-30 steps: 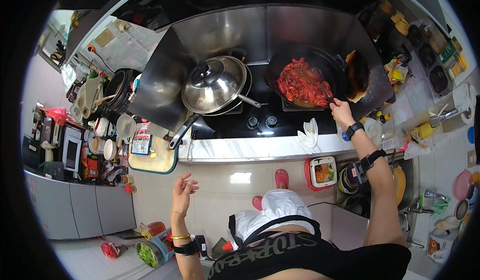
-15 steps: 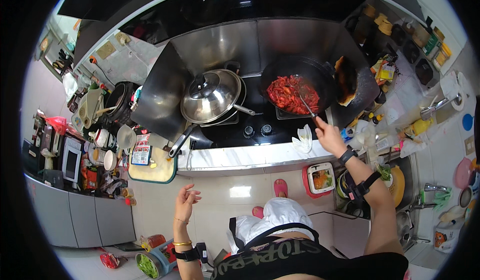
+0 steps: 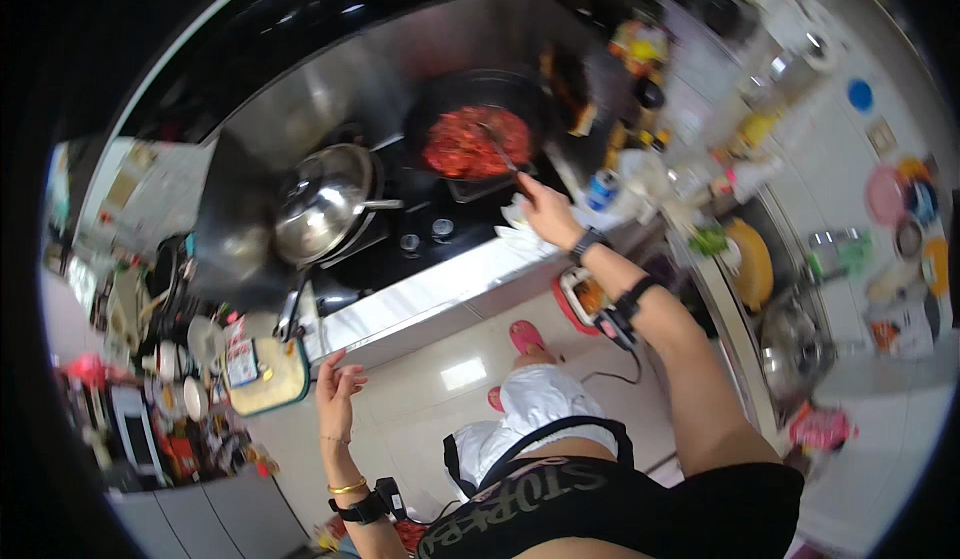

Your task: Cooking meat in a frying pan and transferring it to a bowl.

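My right hand (image 3: pixel 548 211) is closed round the handle of a spatula (image 3: pixel 503 151), whose far end is down in red food (image 3: pixel 460 147) that looks like crayfish. That food lies in a black wok (image 3: pixel 530 99) on the right burner. My left hand (image 3: pixel 338 396) hangs in the air before the counter, holding nothing, its fingers loosely bent and apart. Nearest to it are a cutting board (image 3: pixel 290 364) with a packet on it and a cleaver (image 3: pixel 330 301) on the counter edge. The picture is blurred, so the spatula's tip cannot be made out.
A pan with a steel lid (image 3: pixel 318 204) sits on the left burner, its handle pointing right. White crumpled paper (image 3: pixel 515 227) lies at the counter edge by my right hand. Bottles and a blue can (image 3: pixel 602 189) crowd the right side, beside a sink (image 3: pixel 790 249). A food tub (image 3: pixel 580 297) stands below.
The view has swung to the right and tilted, so the stove sits further left and the sink shows more. My right hand keeps hold of the spatula in the wok; my left remains raised.
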Action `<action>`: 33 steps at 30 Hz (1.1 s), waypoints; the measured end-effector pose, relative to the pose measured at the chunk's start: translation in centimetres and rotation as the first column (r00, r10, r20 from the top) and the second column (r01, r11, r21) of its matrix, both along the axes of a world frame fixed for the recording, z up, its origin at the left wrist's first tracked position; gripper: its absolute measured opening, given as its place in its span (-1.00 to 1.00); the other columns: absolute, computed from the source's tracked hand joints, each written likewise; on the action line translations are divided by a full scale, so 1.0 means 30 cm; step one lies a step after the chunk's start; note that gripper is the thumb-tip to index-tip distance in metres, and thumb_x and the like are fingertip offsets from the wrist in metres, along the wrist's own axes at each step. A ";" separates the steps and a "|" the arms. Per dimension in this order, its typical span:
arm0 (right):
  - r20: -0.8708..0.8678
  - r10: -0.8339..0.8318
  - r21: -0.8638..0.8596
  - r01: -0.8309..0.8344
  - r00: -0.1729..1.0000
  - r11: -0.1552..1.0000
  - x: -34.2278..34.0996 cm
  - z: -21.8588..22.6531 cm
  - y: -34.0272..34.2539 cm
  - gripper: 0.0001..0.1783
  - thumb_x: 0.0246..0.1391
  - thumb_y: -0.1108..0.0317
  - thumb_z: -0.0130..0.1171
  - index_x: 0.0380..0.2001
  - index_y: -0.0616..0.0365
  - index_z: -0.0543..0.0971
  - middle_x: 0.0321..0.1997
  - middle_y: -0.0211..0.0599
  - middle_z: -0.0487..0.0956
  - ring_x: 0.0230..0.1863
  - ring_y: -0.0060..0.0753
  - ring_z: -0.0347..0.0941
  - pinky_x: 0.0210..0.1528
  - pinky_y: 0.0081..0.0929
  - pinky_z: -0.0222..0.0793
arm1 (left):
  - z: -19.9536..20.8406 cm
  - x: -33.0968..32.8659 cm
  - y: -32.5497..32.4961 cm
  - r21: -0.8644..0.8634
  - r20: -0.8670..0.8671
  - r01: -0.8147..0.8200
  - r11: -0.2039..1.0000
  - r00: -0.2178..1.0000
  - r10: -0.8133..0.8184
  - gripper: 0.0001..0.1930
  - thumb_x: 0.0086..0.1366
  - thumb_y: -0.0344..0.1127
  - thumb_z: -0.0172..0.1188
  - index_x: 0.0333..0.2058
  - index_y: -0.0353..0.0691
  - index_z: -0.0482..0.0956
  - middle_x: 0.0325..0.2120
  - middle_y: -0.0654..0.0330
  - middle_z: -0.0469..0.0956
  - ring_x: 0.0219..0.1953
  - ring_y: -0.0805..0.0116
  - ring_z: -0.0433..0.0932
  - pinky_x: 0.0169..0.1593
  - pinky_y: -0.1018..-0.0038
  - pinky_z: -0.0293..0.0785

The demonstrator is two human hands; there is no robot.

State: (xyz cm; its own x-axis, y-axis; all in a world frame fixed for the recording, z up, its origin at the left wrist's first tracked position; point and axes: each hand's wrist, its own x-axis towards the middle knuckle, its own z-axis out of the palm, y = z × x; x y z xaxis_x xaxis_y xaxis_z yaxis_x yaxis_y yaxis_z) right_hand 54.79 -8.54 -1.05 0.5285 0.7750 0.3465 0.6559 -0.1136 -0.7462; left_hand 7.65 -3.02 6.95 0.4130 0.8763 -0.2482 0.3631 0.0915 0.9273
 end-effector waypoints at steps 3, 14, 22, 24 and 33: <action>-0.054 0.014 0.075 -0.010 0.998 0.997 -0.055 0.078 0.037 -0.47 0.03 0.36 0.15 0.12 0.18 0.38 -0.23 0.06 0.53 -0.22 0.14 0.45 -0.16 -0.14 0.37 | 0.008 0.023 0.037 0.006 -0.010 0.033 0.999 0.999 -0.032 -0.61 0.36 -0.25 0.04 0.12 -0.20 0.31 -0.28 0.23 0.56 -0.31 0.48 0.53 -0.21 0.56 0.41; -0.260 -0.289 -0.130 0.263 0.921 0.956 0.003 -0.157 -0.517 -0.71 -0.01 0.17 0.29 -0.43 0.22 0.62 -0.52 -0.17 0.61 -0.48 -0.24 0.57 -0.39 -0.40 0.45 | -0.065 0.135 0.026 -0.125 -0.031 0.116 0.985 0.992 -0.121 -0.65 0.36 -0.30 0.02 0.10 -0.20 0.35 -0.27 0.22 0.55 -0.29 0.46 0.53 -0.19 0.55 0.43; -0.114 -0.579 -0.210 0.550 0.807 0.808 0.293 -0.178 -0.924 -0.83 -0.05 0.28 0.31 -0.46 0.14 0.61 -0.51 -0.24 0.61 -0.46 -0.25 0.56 -0.38 -0.40 0.44 | -0.063 0.588 -0.083 -0.194 -0.065 0.301 0.934 0.946 -0.319 -0.66 0.37 -0.31 0.02 0.08 -0.25 0.36 -0.27 0.17 0.56 -0.27 0.44 0.53 -0.18 0.56 0.44; -0.132 -0.584 -0.250 0.543 0.801 0.802 0.315 -0.182 -0.943 -0.82 -0.05 0.27 0.30 -0.46 0.15 0.61 -0.50 -0.23 0.61 -0.45 -0.23 0.56 -0.37 -0.39 0.44 | -0.039 0.695 -0.130 -0.199 -0.066 0.349 0.916 0.928 -0.367 -0.67 0.38 -0.32 0.01 0.08 -0.26 0.35 -0.27 0.16 0.56 -0.28 0.43 0.54 -0.17 0.54 0.45; -0.263 -0.637 -0.374 0.533 0.724 0.759 0.439 -0.403 -1.253 -0.89 -0.03 0.38 0.24 -0.44 0.19 0.57 -0.47 -0.17 0.59 -0.42 -0.16 0.53 -0.35 -0.32 0.43 | 0.087 0.993 -0.216 -0.178 -0.147 0.471 0.864 0.856 -0.496 -0.65 0.38 -0.27 0.02 0.08 -0.27 0.35 -0.26 0.15 0.55 -0.25 0.42 0.55 -0.15 0.51 0.46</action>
